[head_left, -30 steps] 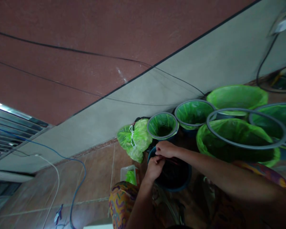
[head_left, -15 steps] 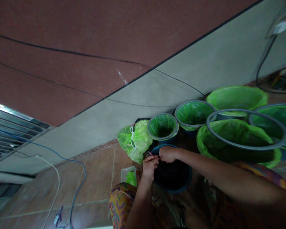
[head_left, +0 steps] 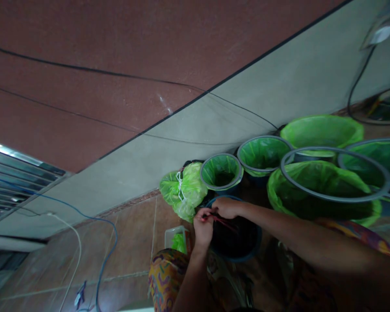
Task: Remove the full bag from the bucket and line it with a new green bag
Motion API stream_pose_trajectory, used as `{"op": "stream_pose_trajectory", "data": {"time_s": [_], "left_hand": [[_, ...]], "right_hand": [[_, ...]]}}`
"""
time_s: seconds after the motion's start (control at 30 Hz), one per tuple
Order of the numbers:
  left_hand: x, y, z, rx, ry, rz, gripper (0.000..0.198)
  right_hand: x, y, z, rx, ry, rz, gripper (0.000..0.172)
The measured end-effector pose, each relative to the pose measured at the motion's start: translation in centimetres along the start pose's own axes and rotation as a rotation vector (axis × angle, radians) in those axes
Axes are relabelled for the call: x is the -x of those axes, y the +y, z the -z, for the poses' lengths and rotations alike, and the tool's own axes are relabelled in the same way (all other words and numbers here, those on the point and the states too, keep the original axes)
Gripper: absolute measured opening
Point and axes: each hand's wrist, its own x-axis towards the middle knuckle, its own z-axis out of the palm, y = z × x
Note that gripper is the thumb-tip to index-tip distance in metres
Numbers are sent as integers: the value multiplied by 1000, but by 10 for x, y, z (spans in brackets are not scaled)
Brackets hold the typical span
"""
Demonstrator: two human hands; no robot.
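Observation:
Both hands are close together over the left part of a dark blue bucket (head_left: 259,242), whose inside looks black and lined with dark material. My left hand (head_left: 203,227) is closed, pinching a thin red string (head_left: 225,222). A length of the string trails right across the dark inside of the bucket. My right hand (head_left: 226,207) is closed at the bucket's far rim, its fingers also on the string near the left fingertips. Just beyond the hands sits a tied light-green plastic bag (head_left: 191,186) with a white tie (head_left: 180,186) round its neck.
Several bins with green liners, such as a small bin (head_left: 221,172) and a large bin (head_left: 325,190), line the wall to the right. A plastic tray (head_left: 169,237) with green plastic lies left. A blue hose (head_left: 112,247) crosses the tiled floor.
My left hand has turned and risen slightly, my right hand has shifted a little left. More of the red string now shows, stretching right over the bucket.

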Motion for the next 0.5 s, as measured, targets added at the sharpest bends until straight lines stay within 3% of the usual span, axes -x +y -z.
{"op": "stream_pose_trajectory", "data": {"time_s": [0.13,0.3,0.5], "left_hand": [[3,-9,-2,-42,33,-79,19],[8,-15,-4,-41,121,-44,7],[7,-11,-3,-10,89,-15,19]], "right_hand": [[-4,0,-5,-88,-42,9,25],[-8,7,-10,-461,-126,-23,30],[-8,8,-10,-514,-50,-26,25]]}}
